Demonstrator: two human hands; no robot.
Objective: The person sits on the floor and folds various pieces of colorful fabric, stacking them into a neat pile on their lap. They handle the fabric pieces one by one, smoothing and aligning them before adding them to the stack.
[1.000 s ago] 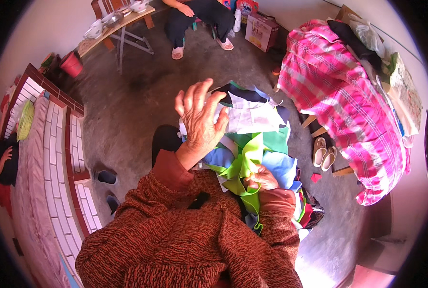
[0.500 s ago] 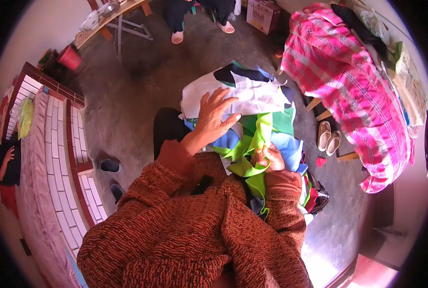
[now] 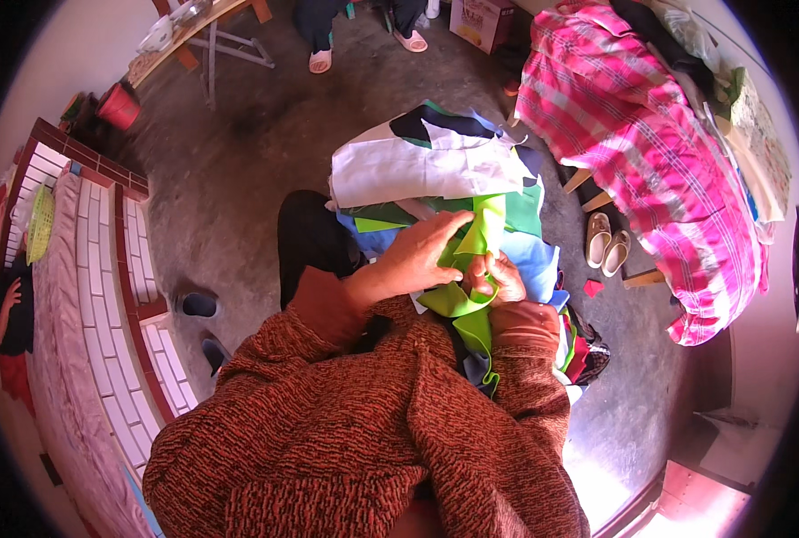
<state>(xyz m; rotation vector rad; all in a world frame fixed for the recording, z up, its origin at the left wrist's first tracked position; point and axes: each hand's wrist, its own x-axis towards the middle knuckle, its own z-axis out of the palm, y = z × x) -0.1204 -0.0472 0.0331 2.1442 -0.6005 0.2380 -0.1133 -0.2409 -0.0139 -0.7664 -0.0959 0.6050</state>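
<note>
The person wears a thick, coarse-textured top point(image 3: 301, 439) in rusty orange-brown, streaked all over with short dark flecks, its front edge falling in a loose fold. Past the bulky sleeves point(image 3: 265, 354) show smooth, plain reddish-brown cuffs point(image 3: 324, 303). The trouser leg point(image 3: 308, 238) is black. The hands point(image 3: 408, 260) are bare.

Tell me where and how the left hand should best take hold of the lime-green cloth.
Probably pinch the lime-green cloth by its upper stretch, coming from the left. The right hand holds it lower down, and the open left hand is at its left side. The cloth looks thin and folded, so a pinch should suit.
</note>
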